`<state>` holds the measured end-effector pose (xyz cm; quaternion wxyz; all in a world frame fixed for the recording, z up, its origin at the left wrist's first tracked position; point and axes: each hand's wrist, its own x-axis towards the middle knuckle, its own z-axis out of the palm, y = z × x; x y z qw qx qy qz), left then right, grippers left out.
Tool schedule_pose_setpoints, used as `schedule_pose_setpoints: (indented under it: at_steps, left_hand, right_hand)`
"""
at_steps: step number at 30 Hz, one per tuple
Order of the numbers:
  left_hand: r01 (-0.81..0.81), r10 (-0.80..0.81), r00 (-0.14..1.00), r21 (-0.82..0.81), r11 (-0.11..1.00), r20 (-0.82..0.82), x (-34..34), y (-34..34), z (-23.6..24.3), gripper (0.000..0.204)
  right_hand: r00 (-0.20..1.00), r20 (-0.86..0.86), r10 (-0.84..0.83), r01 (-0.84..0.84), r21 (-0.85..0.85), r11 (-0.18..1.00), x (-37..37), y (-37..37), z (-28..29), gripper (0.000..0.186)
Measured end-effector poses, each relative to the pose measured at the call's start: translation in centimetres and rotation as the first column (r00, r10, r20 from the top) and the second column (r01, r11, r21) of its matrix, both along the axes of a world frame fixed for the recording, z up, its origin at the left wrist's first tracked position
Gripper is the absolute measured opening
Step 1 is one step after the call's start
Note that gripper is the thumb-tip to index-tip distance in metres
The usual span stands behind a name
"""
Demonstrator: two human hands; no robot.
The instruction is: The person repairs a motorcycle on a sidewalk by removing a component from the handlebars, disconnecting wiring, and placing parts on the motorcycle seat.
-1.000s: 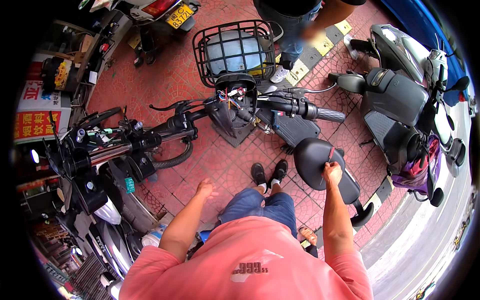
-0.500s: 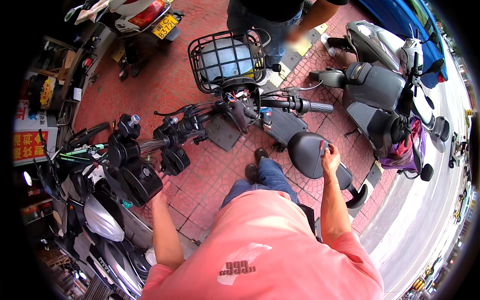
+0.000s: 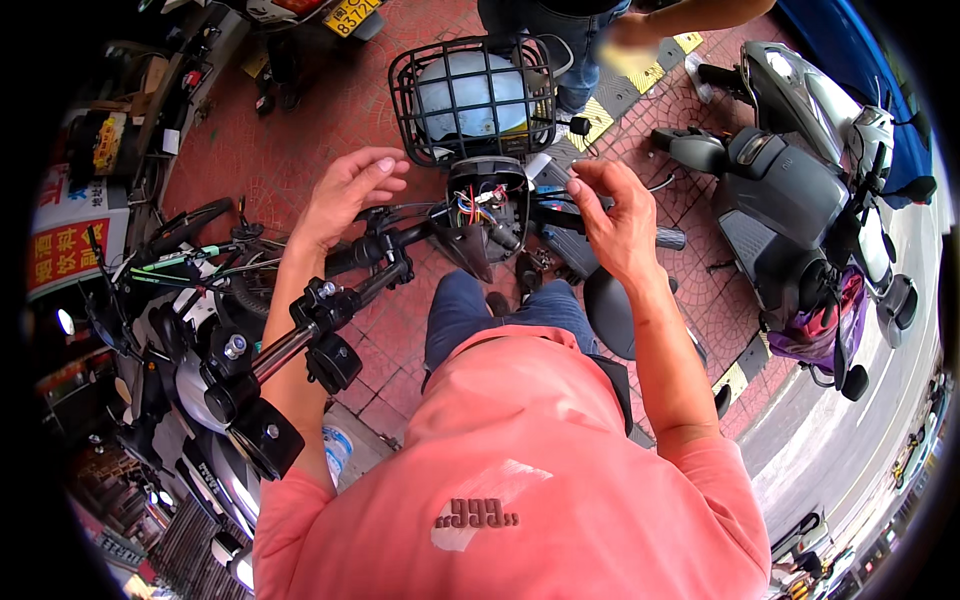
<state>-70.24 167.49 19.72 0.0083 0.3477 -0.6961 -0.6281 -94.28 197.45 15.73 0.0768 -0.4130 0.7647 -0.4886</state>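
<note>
My left hand (image 3: 362, 192) hovers open at the left of the basket, fingers spread and curved, with nothing in it. To the right of the opened headlight housing (image 3: 500, 205), my right hand (image 3: 618, 218) is raised, its thumb and fingers curled towards each other; whatever they hold is too small or hidden to name. Coloured wires (image 3: 478, 203) show inside the round black housing at the middle of the handlebar. A black wire basket (image 3: 400, 110) holding a pale blue rounded thing (image 3: 440, 95) sits just beyond it. The handlebar's left grip (image 3: 275, 352) reaches across my left forearm.
A black seat (image 3: 608, 315) lies partly behind my right forearm. Parked scooters (image 3: 775, 180) stand at the right beside the road; bicycles (image 3: 190, 262) and other scooters crowd the left. Another person's legs (image 3: 582, 75) are beyond the basket, on red paving (image 3: 300, 115).
My right hand has left the black seat and come up beside the headlight housing. My left hand has risen from below the left grip to beside the basket. The handlebar has turned somewhat.
</note>
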Motion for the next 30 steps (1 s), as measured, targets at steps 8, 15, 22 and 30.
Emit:
schedule_pose_setpoints:
  at_steps: [8, 15, 22, 30]
  left_hand:
    - [0.158, -0.165, 0.986, 0.167, 0.973, 0.030, -5.2, 1.9, -4.4, 0.057]
    - [0.225, -0.234, 0.972, 0.174, 0.959, 0.031, -6.1, 1.3, -6.9, 0.066]
    - [0.235, -0.233, 0.972, 0.088, 0.968, -0.026, -6.0, 2.1, -7.0, 0.070]
    - [0.231, -0.227, 0.971, 0.046, 0.972, -0.069, -5.9, 2.3, -7.1, 0.062]
  right_hand:
    - [0.925, 0.273, 0.263, -0.346, 0.328, 0.879, -2.2, -7.0, -0.8, 0.048]
    - [0.944, 0.305, 0.123, -0.179, 0.163, 0.970, -0.2, -6.8, -2.6, 0.035]
    - [0.931, 0.223, 0.290, -0.315, 0.086, 0.945, 4.3, -5.8, 1.2, 0.017]
    - [0.854, 0.201, 0.480, -0.512, 0.164, 0.843, 6.1, -5.1, 3.0, 0.028]
